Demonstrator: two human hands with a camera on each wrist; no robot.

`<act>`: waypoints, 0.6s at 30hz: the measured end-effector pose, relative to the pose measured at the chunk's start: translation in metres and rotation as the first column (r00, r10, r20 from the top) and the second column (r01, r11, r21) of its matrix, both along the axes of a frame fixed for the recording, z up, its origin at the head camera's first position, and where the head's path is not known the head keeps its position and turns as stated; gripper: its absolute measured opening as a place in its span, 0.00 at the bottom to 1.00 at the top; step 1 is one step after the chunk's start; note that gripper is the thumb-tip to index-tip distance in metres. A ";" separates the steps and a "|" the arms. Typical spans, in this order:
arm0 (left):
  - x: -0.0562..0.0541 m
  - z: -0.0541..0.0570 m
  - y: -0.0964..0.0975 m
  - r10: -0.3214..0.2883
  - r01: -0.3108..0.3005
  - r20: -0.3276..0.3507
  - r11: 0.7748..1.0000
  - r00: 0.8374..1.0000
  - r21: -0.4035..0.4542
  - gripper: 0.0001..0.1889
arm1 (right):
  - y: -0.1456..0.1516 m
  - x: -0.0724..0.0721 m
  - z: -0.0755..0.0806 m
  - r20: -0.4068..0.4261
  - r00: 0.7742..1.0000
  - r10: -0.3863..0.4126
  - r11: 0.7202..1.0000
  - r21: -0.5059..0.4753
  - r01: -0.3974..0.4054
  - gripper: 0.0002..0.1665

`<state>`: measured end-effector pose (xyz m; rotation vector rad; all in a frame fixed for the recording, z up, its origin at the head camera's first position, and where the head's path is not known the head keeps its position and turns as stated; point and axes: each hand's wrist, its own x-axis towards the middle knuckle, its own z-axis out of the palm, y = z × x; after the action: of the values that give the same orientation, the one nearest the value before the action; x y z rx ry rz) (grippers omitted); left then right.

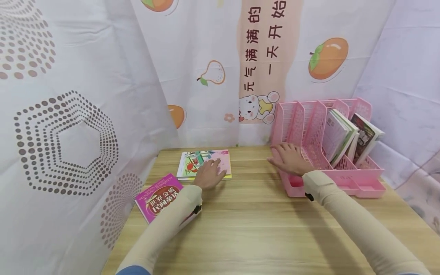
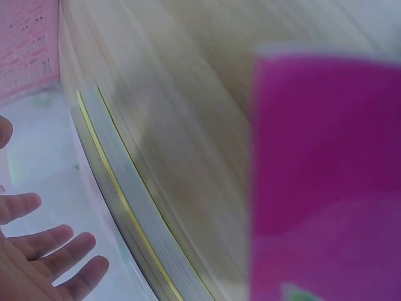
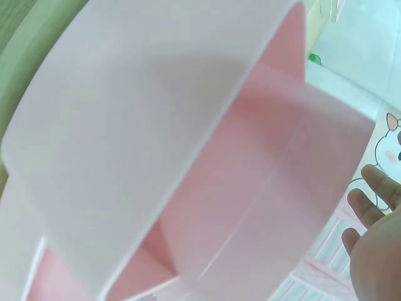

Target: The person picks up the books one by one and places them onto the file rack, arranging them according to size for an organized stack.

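Observation:
In the head view my left hand (image 1: 208, 176), fingers extended, is over a picture book (image 1: 192, 160) with a red crab on its cover, at the table's back left. The left wrist view shows that hand (image 2: 44, 257) with its fingers apart, beside the page edges of stacked books (image 2: 141, 207). Nearer to me lies a magenta book (image 1: 159, 198), partly hidden by my left forearm. My right hand (image 1: 290, 158) spreads its fingers at the left end of a pink book rack (image 1: 343, 177). Neither hand holds anything.
Several books (image 1: 335, 133) lean in the rack's right-hand slots, one with a dark cover (image 1: 364, 133). Small trays (image 1: 369, 189) run along the rack's front. A printed curtain (image 1: 213, 114) hangs behind the wooden table (image 1: 240, 229), with another cloth (image 1: 134, 95) along the left.

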<state>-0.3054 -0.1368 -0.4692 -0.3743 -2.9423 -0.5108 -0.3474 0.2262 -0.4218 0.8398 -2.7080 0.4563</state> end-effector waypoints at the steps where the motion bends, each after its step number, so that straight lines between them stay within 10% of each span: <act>1: 0.000 -0.001 -0.003 0.005 -0.005 0.002 1.000 1.000 0.003 0.36 | -0.002 -0.001 -0.001 -0.004 1.000 0.005 1.000 0.005 -0.005 0.37; 18: 0.012 -0.007 -0.039 0.070 -0.072 0.074 0.997 0.995 0.033 0.38 | -0.051 0.001 -0.015 0.029 0.995 0.095 0.992 0.080 -0.097 0.38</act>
<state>-0.2935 -0.1755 -0.4764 -0.2512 -2.9988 -0.5777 -0.3462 0.1754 -0.4372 0.9964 -2.7341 0.3810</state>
